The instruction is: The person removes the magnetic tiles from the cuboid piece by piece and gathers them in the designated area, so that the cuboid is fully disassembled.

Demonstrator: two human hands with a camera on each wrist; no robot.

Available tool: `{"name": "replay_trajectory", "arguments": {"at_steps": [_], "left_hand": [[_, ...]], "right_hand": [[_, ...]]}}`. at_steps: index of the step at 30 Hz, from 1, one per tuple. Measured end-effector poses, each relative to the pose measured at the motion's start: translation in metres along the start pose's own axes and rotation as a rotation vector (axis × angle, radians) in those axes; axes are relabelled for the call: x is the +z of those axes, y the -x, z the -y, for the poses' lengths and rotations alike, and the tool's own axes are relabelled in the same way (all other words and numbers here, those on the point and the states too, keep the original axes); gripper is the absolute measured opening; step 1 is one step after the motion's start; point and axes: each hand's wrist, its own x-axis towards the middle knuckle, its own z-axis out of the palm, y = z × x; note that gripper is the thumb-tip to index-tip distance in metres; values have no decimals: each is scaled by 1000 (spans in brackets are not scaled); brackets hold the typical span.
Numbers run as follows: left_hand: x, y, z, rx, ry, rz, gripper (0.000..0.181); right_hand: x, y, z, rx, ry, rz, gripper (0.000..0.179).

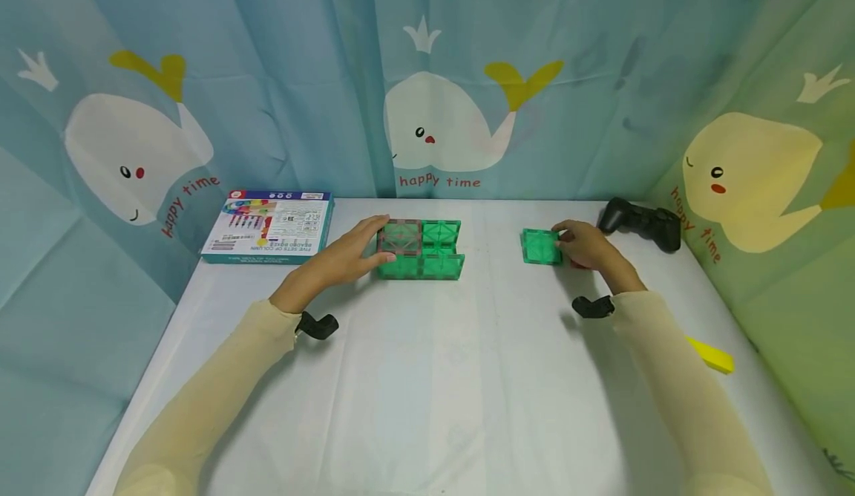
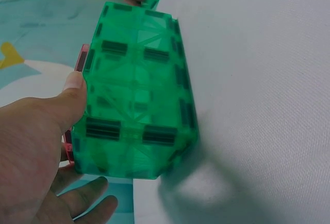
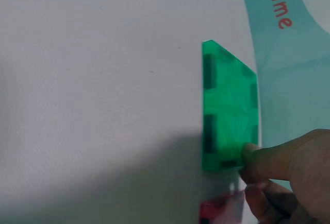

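Observation:
Translucent green magnetic tiles are joined into a block-like structure (image 1: 421,266) at the back middle of the table. One red tile (image 1: 399,237) lies over its left top. My left hand (image 1: 347,253) grips the left end, with the thumb at the near side and the fingers behind. The left wrist view shows its thumb against the red tile's edge. To the right, my right hand (image 1: 586,246) pinches a loose green square tile (image 3: 229,110) by its edge, thumb on its face. Below that hand lies a red tile (image 3: 223,207), partly hidden by the fingers.
A boxed toy set (image 1: 269,227) lies at the back left. At the back right sits a black game controller (image 1: 640,223), close to the right hand. A yellow piece (image 1: 713,356) lies beside the right sleeve. Patterned curtains (image 1: 300,73) enclose the white table (image 1: 427,392).

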Motion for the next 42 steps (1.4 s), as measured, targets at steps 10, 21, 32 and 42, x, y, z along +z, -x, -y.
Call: {"name": "replay_trajectory", "arguments": {"at_steps": [10,21,32,42], "left_hand": [[1,-1,-1,3,-1,-5,84],[0,2,-1,14,-7,-12,82],[-1,0,-3,-2,-2,-1,82],[0,0,-1,12,-8,-1,83]], "right_hand": [[12,-5,1,-9,169,-104,40],[37,8,62,-319,18,-184,48],[100,32,112,-814,232,-306,52],[114,31,114,-915,230,-367,49]]}}
